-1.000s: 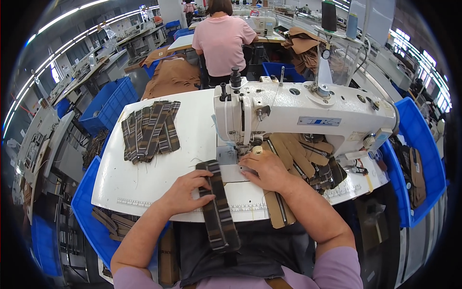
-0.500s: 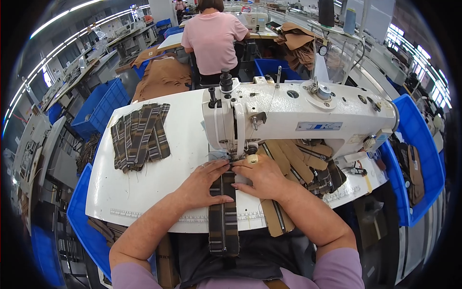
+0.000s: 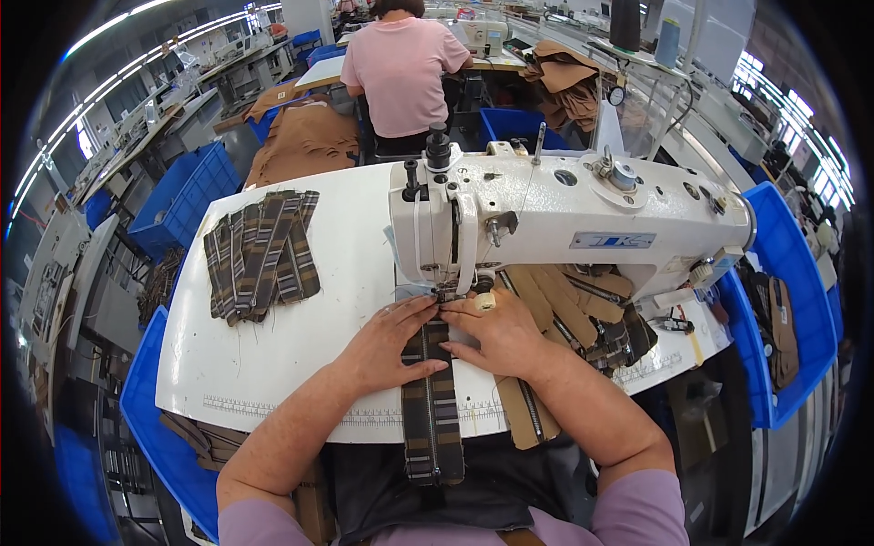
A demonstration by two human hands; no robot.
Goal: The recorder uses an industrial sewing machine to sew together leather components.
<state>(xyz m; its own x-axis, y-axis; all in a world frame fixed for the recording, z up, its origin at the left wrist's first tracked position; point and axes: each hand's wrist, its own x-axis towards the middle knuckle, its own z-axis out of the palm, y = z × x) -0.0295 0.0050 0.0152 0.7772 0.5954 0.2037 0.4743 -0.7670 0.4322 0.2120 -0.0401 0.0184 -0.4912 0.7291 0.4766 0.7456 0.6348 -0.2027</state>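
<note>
A long plaid strip with a zipper down its length runs from under the needle area of a white sewing machine over the table's front edge. My left hand lies on its left side, fingers stretched to the presser foot and thumb across the strip. My right hand rests on its right side, fingertips by the foot, thumb apart. A pale band wraps one right finger. Both hands press flat rather than grip. The needle point is hidden.
Plaid pieces lie stacked on the white table at left. Brown zipper pieces lie under the machine arm. Blue bins stand at both sides. Ahead, a person in a pink shirt sits beside brown fabric.
The view has shifted slightly. The strip's near end now sits a little farther right in the picture. Both hands stay flat on it beside the presser foot.
</note>
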